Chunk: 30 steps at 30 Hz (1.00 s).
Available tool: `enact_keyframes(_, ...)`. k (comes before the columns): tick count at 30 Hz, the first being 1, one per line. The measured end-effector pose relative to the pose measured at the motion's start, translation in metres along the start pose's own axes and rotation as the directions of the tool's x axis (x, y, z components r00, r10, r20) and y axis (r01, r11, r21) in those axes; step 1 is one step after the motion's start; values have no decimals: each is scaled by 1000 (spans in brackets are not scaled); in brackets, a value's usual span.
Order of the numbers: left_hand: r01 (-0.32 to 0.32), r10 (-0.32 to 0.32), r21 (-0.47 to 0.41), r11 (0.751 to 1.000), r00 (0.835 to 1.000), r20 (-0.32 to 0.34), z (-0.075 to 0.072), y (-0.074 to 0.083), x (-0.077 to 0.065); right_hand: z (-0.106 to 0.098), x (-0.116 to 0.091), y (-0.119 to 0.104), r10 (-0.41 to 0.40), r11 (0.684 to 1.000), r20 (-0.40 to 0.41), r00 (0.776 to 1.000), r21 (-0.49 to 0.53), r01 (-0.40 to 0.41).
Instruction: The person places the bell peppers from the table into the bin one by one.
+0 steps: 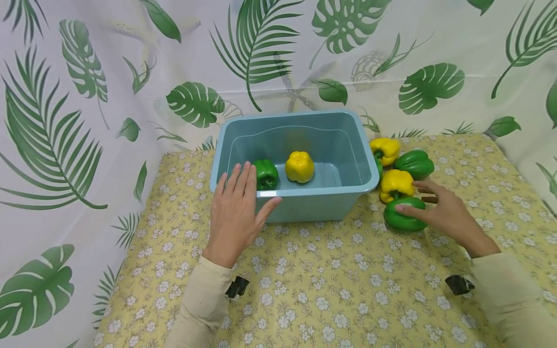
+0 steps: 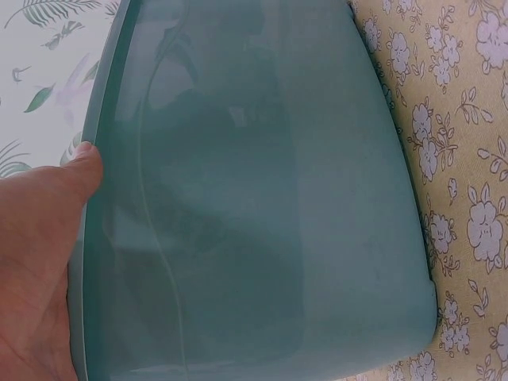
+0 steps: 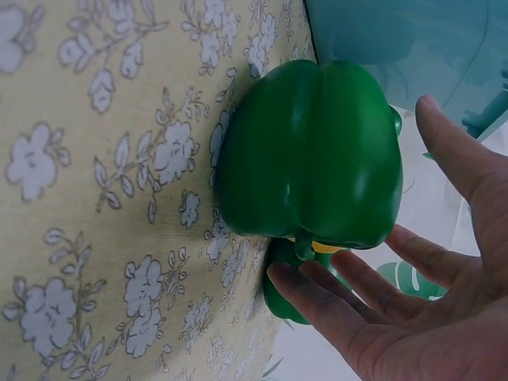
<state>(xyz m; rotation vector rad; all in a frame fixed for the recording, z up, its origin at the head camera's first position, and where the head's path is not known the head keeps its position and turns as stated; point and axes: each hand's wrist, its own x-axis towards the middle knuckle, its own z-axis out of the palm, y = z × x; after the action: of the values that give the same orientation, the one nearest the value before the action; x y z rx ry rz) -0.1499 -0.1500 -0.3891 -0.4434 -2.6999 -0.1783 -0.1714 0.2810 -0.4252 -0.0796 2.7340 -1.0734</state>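
Note:
A blue-green plastic bin (image 1: 313, 205) holds a green bell pepper (image 1: 266, 175) and a yellow bell pepper (image 1: 299, 167). My left hand (image 1: 235, 210) rests on the bin's near rim toward the left, its fingers straight over the inside; the left wrist view shows the thumb on the rim. Beside the bin on the right, my right hand (image 1: 448, 212) is spread around a green bell pepper (image 3: 313, 155) lying on its side. In the right wrist view its thumb stands apart from that pepper, while the other fingers reach past the stem end. Whether those fingers touch it, I cannot tell.
Behind the nearest green pepper lie a yellow pepper (image 1: 397, 183), another green pepper (image 1: 414, 164) and a second yellow one (image 1: 385, 150), close to the bin's right wall. A yellow floral cloth (image 1: 304, 290) covers the table. Leaf-printed curtain (image 1: 278, 63) hangs right behind the bin.

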Motion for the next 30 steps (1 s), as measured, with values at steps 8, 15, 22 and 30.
enact_keyframes(8, 0, 0, 0, 1000, 1000, 5, -1, 1, 0, 2, -1, 2, 2, 1000, 13, 1000, -9, -2)
enact_keyframes(15, -9, 9, 0, 1000, 1000, -10, 0, 1, 0, 5, -3, 4, -13, 1000, -7, 1000, -1, 13)
enact_keyframes(22, -9, 9, 7, 1000, 1000, -6, 0, 1, 0, 6, -4, 4, -27, 1000, -9, 1000, -6, 27)
enact_keyframes(30, -10, 10, 3, 1000, 1000, -5, 1, -1, 0, 8, -7, 2, -31, 999, -13, 999, 5, 31)
